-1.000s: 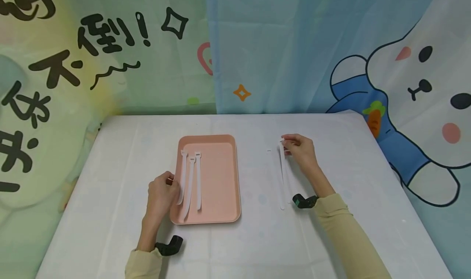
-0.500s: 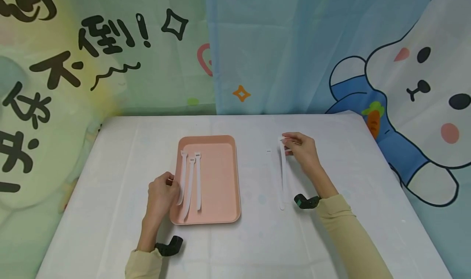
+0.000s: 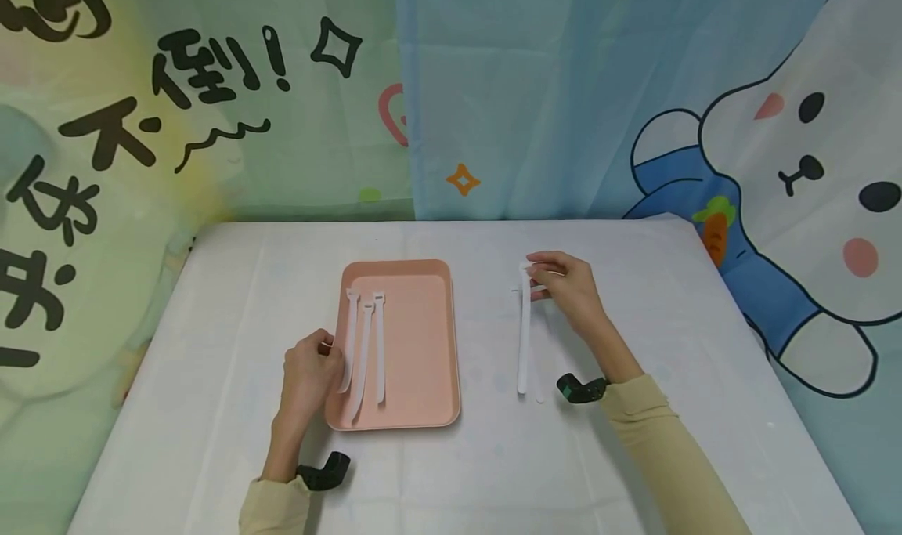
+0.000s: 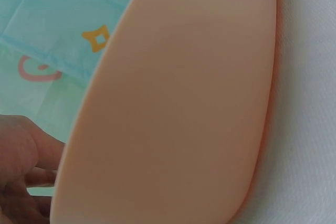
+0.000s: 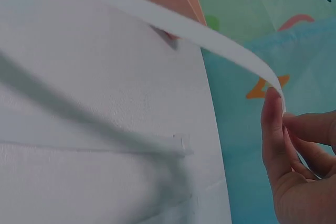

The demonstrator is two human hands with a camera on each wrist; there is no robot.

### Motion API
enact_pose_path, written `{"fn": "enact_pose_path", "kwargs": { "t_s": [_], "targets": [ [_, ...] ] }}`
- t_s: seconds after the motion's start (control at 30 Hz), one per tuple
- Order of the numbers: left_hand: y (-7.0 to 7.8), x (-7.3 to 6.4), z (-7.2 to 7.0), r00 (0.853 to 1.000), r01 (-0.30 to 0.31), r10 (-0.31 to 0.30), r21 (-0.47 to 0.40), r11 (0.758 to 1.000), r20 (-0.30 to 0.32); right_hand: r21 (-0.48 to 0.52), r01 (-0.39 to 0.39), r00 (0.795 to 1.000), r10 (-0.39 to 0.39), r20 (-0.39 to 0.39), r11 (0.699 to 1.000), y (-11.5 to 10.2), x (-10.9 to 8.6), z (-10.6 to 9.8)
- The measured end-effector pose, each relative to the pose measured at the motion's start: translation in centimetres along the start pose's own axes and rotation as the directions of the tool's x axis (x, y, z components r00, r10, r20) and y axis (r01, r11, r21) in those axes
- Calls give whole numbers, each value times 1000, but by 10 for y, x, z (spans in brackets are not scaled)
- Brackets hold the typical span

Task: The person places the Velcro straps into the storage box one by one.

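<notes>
A: Right hand (image 3: pixel 569 288) out over the white cloth (image 3: pixel 451 480), fingertips pinched on the far end of a loose white strip (image 3: pixel 524 339)!

B: And that strip, where does it run?

A: From the fingers toward the near side, to the right of the pink tray (image 3: pixel 419 347) and apart from it. From the right wrist it curves up off the cloth into the grip, a soft shadow beneath. Whether its near end touches down, I can't tell.

B: Something else lies under there.

A: A flat white strip (image 5: pixel 52 132) on the cloth — white on white, so barely visible from above.

B: Over to the left hand (image 3: pixel 310 370), then!

A: Right at the left side of the tray, fingers bent in, holding the rim. The left wrist view is nearly filled by the tray wall, the hand at its edge.

B: And inside the tray?

A: Three more white strips in its left half, small squared heads at the far ends. The left one (image 3: pixel 351 339) runs close along the rim, the middle one (image 3: pixel 363 363) slants with its near end reaching lowest, the right one (image 3: pixel 380 347) lies nearly straight.

B: Behind all that?

A: A printed backdrop (image 3: pixel 528 112), with a big white rabbit (image 3: pixel 775 151) in blue on the right — and tan sleeves (image 3: pixel 669 449) reaching in below.
</notes>
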State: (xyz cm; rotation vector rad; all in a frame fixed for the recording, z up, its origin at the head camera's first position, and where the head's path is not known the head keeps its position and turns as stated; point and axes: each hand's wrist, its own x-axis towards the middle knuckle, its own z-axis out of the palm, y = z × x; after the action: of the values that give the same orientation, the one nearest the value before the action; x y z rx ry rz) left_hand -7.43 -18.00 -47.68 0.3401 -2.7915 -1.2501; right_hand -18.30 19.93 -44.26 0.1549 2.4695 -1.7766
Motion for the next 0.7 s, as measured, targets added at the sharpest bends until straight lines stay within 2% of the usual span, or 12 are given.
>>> {"fn": "enact_pose_path", "kwargs": {
  "t_s": [0.4, 0.7],
  "targets": [
    [0, 1, 4, 1000, -11, 11, -5, 1000, 8, 35, 12, 998, -14, 58, 999, -12, -3, 24],
    [-5, 3, 2, 1000, -6, 6, 11, 1000, -6, 89, 27, 995, -35, 89, 996, -25, -1, 51]
  ]
}}
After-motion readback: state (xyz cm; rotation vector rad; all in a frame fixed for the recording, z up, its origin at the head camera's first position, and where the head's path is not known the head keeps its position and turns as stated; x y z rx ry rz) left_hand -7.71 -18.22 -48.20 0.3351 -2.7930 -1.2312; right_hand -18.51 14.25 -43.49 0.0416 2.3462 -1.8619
